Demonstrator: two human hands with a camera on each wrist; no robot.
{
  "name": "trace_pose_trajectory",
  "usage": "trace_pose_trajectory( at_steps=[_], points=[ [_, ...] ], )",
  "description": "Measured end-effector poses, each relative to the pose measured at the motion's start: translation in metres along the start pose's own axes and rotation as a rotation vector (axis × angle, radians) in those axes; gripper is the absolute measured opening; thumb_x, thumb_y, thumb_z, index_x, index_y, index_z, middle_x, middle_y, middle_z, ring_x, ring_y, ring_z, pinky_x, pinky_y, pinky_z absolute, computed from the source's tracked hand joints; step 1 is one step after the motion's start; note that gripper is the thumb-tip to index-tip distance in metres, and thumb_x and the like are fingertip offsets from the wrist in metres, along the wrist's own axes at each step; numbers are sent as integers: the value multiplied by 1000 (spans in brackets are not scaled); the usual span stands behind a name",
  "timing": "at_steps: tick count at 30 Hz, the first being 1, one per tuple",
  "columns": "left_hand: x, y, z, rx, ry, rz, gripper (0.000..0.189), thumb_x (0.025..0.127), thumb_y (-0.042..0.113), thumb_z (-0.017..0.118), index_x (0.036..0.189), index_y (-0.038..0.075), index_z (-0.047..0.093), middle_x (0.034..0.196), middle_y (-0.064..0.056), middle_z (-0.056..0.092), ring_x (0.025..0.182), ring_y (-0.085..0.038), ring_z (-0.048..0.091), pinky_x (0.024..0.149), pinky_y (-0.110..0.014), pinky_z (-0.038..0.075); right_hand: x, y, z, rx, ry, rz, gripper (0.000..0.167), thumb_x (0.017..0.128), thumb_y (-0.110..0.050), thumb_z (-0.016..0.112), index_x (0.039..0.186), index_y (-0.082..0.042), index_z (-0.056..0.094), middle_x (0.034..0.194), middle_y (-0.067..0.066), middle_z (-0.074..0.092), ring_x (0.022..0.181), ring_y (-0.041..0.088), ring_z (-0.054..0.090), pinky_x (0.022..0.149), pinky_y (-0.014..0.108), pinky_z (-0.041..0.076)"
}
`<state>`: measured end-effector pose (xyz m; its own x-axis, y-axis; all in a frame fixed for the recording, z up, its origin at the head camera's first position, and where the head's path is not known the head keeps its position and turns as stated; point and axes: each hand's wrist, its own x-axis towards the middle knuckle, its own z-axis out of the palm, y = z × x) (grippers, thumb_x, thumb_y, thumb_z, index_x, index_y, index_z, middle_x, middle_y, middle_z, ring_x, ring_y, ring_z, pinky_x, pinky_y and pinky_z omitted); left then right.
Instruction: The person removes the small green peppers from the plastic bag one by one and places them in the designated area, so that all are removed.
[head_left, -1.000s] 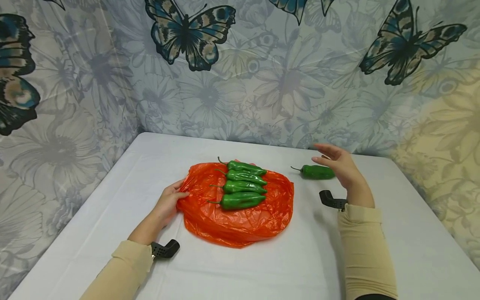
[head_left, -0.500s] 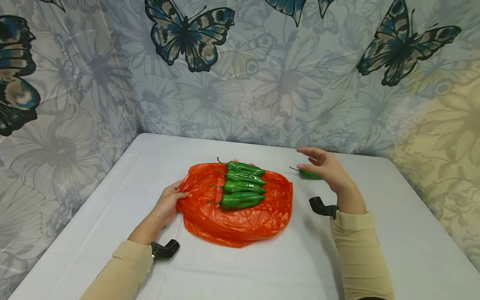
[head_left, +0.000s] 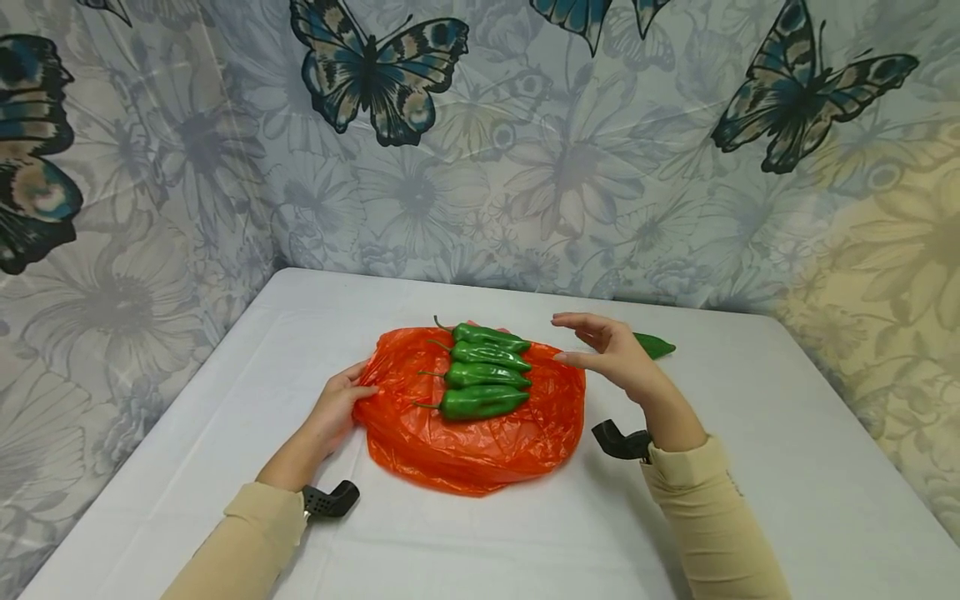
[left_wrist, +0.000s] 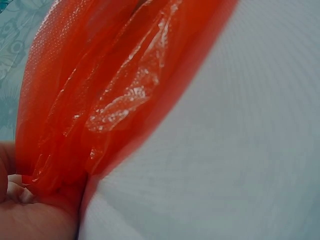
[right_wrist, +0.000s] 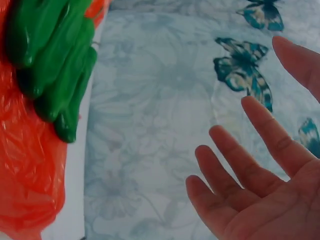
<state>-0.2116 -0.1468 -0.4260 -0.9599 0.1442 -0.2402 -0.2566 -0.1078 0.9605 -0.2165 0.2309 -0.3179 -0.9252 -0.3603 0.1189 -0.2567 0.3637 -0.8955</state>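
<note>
A crumpled red plastic bag (head_left: 480, 458) lies spread on the white table. Several green peppers (head_left: 483, 403) rest in a row on top of it, stems pointing left. My left hand (head_left: 333, 408) grips the bag's left edge, and the left wrist view shows the gathered film (left_wrist: 115, 90) between thumb and fingers. At the bag's upper right edge hovers my right hand (head_left: 618, 360), fingers spread and holding nothing. In the right wrist view its fingers (right_wrist: 260, 160) are apart from the peppers. Behind that hand a lone green pepper (head_left: 655, 345) is partly hidden.
The white table (head_left: 420, 550) runs back to a wall cloth (head_left: 577, 167) printed with flowers and butterflies. Black wrist cameras (head_left: 332, 498) jut inward from both forearms.
My right hand has moved left, from over the lone pepper to the bag's right edge. The left hand keeps its grip on the bag, and the peppers have stayed put.
</note>
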Motion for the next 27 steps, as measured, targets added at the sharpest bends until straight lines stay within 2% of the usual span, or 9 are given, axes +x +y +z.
trace_pose_trajectory(
  at_steps=[4, 8, 11, 15, 18, 22, 25, 27],
  points=[
    [0, 0, 1, 1, 7, 0, 60, 91, -3, 41, 148, 4, 22, 151, -16, 28, 96, 3, 54, 78, -12, 49, -1, -2, 9, 36, -32, -37, 41, 81, -10, 70, 120, 0, 58, 139, 16, 46, 134, 27, 36, 114, 45, 22],
    [0, 0, 1, 2, 2, 6, 60, 91, -2, 41, 148, 3, 21, 151, -16, 29, 94, 4, 54, 78, -12, 49, -2, -6, 15, 81, -67, -54, 37, 81, -11, 70, 115, 1, 63, 139, 14, 48, 133, 27, 40, 110, 45, 29],
    [0, 0, 1, 0, 0, 6, 60, 92, -2, 41, 148, 4, 21, 151, -16, 29, 93, 5, 54, 77, -12, 49, -2, -9, 18, 109, -80, -52, 40, 80, -10, 71, 117, 2, 62, 138, 11, 50, 130, 22, 44, 107, 37, 35],
    [0, 0, 1, 1, -4, 13, 60, 92, -2, 41, 148, 3, 21, 151, -16, 28, 94, 5, 54, 78, -12, 49, 0, -10, 20, 133, -94, -26, 47, 81, -9, 70, 124, 3, 57, 139, 12, 49, 128, 26, 47, 99, 28, 44],
    [0, 1, 1, 3, -7, 17, 59, 92, -2, 41, 148, 3, 21, 151, -17, 28, 95, 5, 53, 78, -11, 48, 3, -11, 21, 136, -103, -1, 50, 82, -10, 69, 127, 3, 54, 139, 12, 49, 124, 28, 50, 93, 29, 48],
    [-2, 1, 1, 7, 2, 13, 59, 92, -2, 41, 148, 3, 22, 151, -16, 29, 96, 4, 53, 78, -11, 48, 7, -12, 24, 161, -103, 16, 49, 83, -10, 68, 128, 2, 54, 130, 0, 58, 117, 11, 56, 93, 30, 48],
    [-2, 1, 1, 5, 4, 11, 59, 92, -2, 41, 148, 3, 21, 151, -16, 29, 95, 3, 53, 78, -11, 48, 10, -12, 27, 212, -105, 35, 50, 83, -9, 67, 129, 3, 52, 120, -6, 64, 109, 6, 59, 90, 29, 49],
    [-2, 1, 1, 5, 5, 10, 59, 92, -2, 41, 148, 3, 21, 151, -16, 28, 96, 3, 53, 79, -11, 48, 12, -13, 31, 269, -106, 51, 50, 83, -7, 66, 130, 3, 51, 115, -6, 65, 106, 7, 61, 89, 30, 51]
  ],
)
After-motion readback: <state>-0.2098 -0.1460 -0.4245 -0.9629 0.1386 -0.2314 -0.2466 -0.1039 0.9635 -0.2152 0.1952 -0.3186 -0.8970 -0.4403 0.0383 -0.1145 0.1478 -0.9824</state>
